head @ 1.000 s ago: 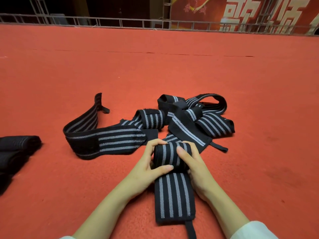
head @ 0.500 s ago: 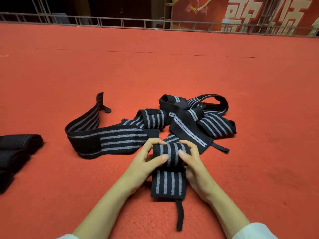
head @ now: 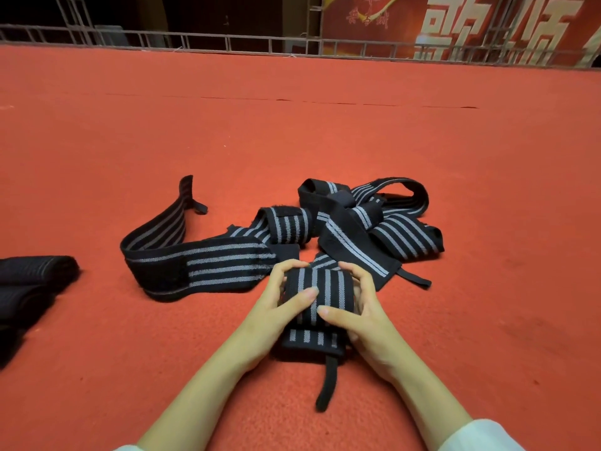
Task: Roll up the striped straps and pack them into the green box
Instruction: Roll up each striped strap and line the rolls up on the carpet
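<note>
**Step in hand.** Rolling of one striped strap, judged near its end. The roll (head: 320,288) sits in the lower centre of the frame on the red carpet (head: 455,157). Only a short flat tail (head: 310,339) and a thin black loop tab (head: 326,382) remain unwound.

**Grip.** The left hand (head: 273,312) grips the left end of the roll and the right hand (head: 366,320) grips the right end. On both hands the fingers (head: 291,265) curl over the far side of the roll, and both thumbs press on its top face across the stripes.

**Orientation.** The roll's long axis runs left to right across the frame. The stripes wrap over it, running from upper to lower frame. The free tail points to the lower edge of the frame, towards the person, and the tab trails further in the same line.

**Other straps.** A loose tangled pile (head: 374,222) lies just above the roll. One long strap (head: 201,258) extends from it to the left. Dark rolled bundles (head: 32,275) lie at the left edge of the frame.

**Next move (judgement).**
1. Turn the roll towards the lower frame until the tail is taken up.
2. Keep the edges aligned and tension even; the elastic is likely to spring open if released.
3. Carry the roll to the green box, which is not in view.
</note>
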Motion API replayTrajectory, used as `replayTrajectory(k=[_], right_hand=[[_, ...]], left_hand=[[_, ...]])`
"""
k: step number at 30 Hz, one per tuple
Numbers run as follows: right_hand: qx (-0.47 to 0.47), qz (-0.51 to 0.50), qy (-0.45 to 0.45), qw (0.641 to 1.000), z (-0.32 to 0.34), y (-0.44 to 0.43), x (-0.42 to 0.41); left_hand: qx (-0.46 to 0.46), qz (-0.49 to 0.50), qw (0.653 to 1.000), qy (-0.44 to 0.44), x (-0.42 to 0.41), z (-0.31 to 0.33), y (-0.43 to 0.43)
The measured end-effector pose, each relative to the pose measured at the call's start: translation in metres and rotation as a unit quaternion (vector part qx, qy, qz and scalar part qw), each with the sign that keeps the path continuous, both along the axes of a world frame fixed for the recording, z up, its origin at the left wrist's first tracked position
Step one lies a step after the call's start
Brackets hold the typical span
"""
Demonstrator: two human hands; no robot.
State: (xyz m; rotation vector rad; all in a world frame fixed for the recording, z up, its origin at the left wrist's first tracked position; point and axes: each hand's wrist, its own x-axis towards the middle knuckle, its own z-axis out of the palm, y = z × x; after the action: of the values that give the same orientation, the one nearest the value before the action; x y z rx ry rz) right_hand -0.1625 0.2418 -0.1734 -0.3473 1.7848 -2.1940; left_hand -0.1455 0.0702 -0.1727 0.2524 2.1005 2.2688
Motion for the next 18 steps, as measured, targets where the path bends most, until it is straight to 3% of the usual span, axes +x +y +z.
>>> replayTrajectory(k=[4, 11, 18], right_hand=[[0.001, 0.023, -0.014, 1.0, -0.0013, -0.0002, -0.0025], [0.039, -0.029, 0.065, 0.997, 0.004, 0.0019, -0.0015], [0.093, 0.003, 0.083, 0.992, 0.0037, 0.0004, 0.0029]], left_hand=[[0.001, 0.012, 1.0, 0.023, -0.0007, 0.001, 0.0014], [0.013, 0.016, 1.0, 0.007, -0.0009, 0.0038, 0.0022], [-0.064, 0.034, 0.997, 0.002, 0.0013, 0.0048, -0.0055]])
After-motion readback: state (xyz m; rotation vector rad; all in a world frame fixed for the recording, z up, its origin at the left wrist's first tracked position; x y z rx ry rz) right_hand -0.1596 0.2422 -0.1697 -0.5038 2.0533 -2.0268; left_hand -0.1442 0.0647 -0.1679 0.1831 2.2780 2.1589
